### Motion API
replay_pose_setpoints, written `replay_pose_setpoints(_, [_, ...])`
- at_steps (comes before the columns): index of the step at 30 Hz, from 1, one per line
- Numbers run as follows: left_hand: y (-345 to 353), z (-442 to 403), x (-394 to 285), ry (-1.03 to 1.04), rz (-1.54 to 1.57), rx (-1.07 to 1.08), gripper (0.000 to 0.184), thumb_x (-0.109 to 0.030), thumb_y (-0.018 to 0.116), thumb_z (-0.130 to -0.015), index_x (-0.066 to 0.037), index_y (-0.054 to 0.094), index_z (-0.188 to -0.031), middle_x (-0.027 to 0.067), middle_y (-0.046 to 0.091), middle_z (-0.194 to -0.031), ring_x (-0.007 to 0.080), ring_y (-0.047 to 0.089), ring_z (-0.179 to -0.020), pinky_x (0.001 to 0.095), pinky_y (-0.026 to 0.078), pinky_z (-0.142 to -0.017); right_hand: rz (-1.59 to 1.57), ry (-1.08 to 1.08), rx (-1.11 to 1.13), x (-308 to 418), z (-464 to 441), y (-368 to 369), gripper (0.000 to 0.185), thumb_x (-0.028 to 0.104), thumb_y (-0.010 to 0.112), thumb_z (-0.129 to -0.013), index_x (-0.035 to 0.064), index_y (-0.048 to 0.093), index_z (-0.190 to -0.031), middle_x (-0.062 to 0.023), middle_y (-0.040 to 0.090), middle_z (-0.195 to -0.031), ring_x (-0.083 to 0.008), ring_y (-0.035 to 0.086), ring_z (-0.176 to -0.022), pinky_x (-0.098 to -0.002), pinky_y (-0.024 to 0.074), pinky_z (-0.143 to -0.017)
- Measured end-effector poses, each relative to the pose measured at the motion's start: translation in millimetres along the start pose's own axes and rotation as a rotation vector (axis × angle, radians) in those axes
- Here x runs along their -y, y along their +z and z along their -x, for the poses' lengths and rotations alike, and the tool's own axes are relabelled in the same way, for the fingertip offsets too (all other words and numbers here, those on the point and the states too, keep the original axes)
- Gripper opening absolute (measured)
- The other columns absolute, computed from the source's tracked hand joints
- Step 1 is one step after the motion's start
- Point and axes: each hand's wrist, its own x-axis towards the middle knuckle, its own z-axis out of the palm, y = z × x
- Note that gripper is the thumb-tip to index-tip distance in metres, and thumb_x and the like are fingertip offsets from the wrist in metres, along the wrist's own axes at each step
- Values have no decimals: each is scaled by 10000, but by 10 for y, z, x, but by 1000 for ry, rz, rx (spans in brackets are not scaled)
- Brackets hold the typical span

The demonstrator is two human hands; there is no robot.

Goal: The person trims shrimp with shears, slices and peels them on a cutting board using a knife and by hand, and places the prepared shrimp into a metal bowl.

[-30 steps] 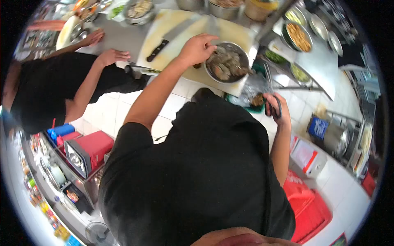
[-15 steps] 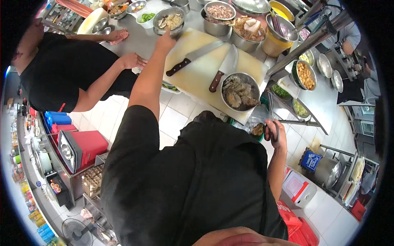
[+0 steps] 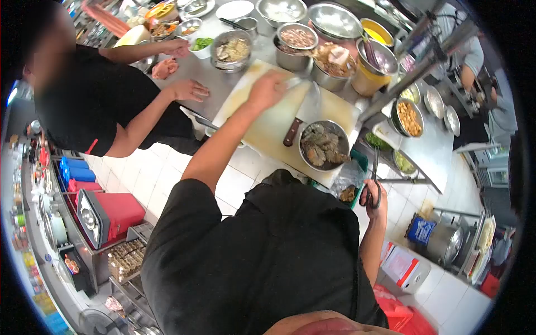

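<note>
My left hand (image 3: pixel 268 89) is over the upper cutting board (image 3: pixel 268 131), its blurred fingers beside a knife blade (image 3: pixel 293 82); whether they grip anything is unclear. A second knife with a brown handle (image 3: pixel 292 132) lies on the board. Near the board's lower right, a metal bowl holds greyish shrimp (image 3: pixel 322 146). My right hand (image 3: pixel 376 200) holds black-handled scissors (image 3: pixel 375 167) with the blades upward, right of a plastic bag (image 3: pixel 350 176) and a green container (image 3: pixel 360 162).
A co-worker's hands (image 3: pixel 190 90) are over the metal counter at left, near raw meat (image 3: pixel 164 68). Bowls and pots of food (image 3: pixel 333 64) line the counter's back. A metal post (image 3: pixel 410 81) slants at right, before a bowl of orange-brown pieces (image 3: pixel 409 118).
My left hand has come back from the mushroom-like food bowl to the board, over the first knife. The scissors stay in my right hand. The view has shifted, showing more of the counter's back.
</note>
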Motion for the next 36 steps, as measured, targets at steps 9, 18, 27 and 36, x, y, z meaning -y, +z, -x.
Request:
replay_pose_setpoints(9, [845, 465, -1387, 307, 338, 680, 412, -183, 746, -805, -68, 653, -1190, 127, 608, -1119, 304, 623, -961, 370, 520, -859, 8, -8, -45, 139, 35, -25, 306, 340, 680, -926, 73, 600, -799, -25, 541, -576, -106, 464, -451, -259, 327, -427])
replay_pose_setpoints(18, [1309, 753, -1574, 196, 234, 824, 402, -204, 662, -851, -54, 599, -1219, 183, 640, -1107, 372, 612, -1048, 434, 497, -911, -120, 106, -25, -47, 45, -40, 299, 312, 739, -885, 69, 570, -846, -27, 554, -606, -114, 504, -466, -267, 393, -428])
replay_pose_setpoints(27, [1461, 724, -1470, -262, 599, 610, 419, -135, 711, -855, -2, 562, -1223, 141, 689, -1029, 212, 663, -926, 342, 522, -840, -207, -107, -1, -87, -130, 81, 266, 228, 746, -882, 22, 636, -1007, -26, 606, -679, -97, 528, -526, -263, 423, -495])
replay_pose_setpoints(36, [1265, 427, -1776, -755, 1174, 484, 285, -117, 670, -917, -51, 561, -1173, 31, 672, -951, 76, 587, -704, 226, 448, -563, 50, -414, -58, 93, -584, 809, 451, 113, 818, -804, -22, 579, -1161, -72, 697, -948, -103, 651, -856, -248, 520, -742])
